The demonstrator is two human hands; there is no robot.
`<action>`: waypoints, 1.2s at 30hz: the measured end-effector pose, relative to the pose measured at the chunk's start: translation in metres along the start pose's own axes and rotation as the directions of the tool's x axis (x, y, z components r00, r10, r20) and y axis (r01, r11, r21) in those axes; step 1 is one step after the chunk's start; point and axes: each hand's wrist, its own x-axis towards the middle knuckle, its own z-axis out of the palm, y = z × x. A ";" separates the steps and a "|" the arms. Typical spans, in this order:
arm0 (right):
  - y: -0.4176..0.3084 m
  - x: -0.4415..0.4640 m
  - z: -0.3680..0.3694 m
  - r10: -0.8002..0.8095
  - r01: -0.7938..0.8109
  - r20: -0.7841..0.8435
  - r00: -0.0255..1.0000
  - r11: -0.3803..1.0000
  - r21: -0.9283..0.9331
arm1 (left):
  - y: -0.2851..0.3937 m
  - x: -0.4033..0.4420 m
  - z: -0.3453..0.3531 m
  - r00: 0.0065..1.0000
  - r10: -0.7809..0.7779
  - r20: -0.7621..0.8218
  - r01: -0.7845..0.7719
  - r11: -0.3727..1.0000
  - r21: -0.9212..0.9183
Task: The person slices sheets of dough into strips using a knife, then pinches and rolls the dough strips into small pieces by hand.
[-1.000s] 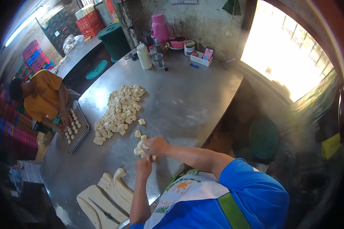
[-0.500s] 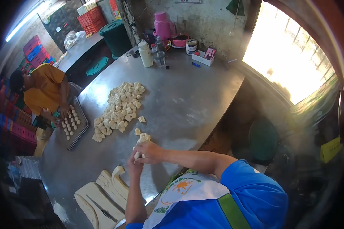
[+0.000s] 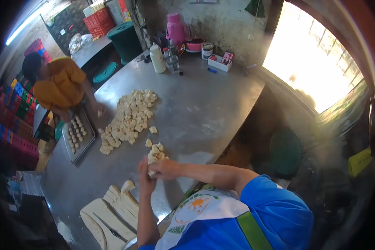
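My left hand (image 3: 146, 174) and my right hand (image 3: 166, 169) meet at the near side of the metal table, both closed around a lump of pale dough (image 3: 152, 172) that they mostly hide. Motion blurs the fingers a little. Just beyond them lies a small heap of cut dough pieces (image 3: 156, 151), with a single piece (image 3: 148, 143) beside it. Farther off is a large pile of dough pieces (image 3: 131, 116). Left of my left forearm, a thick dough slab (image 3: 96, 216) lies partly cut into strips (image 3: 123, 198), with a knife (image 3: 108, 226) on the slab.
Across the table (image 3: 196, 112), a co-worker in an orange shirt (image 3: 62, 83) reaches toward the dough pile. A tray (image 3: 87, 139) of rounded dough balls stands by them. At the back are a white bottle (image 3: 157, 59), a pink jug (image 3: 177, 31) and a small white box (image 3: 219, 62).
My hands have shifted slightly nearer to me, uncovering more of the small dough heap. The co-worker has straightened and moved a hand from the tray toward the big pile.
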 end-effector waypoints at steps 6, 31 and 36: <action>0.011 0.007 0.002 0.198 -0.212 -0.118 0.973 0.971 -0.114 | -0.017 -0.019 0.032 0.886 -0.420 0.198 0.423 0.906 0.029; 0.052 -0.005 -0.008 0.321 -0.359 -0.178 0.930 0.895 -0.265 | 0.015 -0.001 -0.008 0.911 -0.204 0.357 0.303 0.920 -0.248; 0.018 0.011 -0.001 0.081 -0.085 -0.060 0.995 0.993 -0.084 | -0.013 0.014 -0.013 0.983 -0.025 0.183 0.022 1.000 0.016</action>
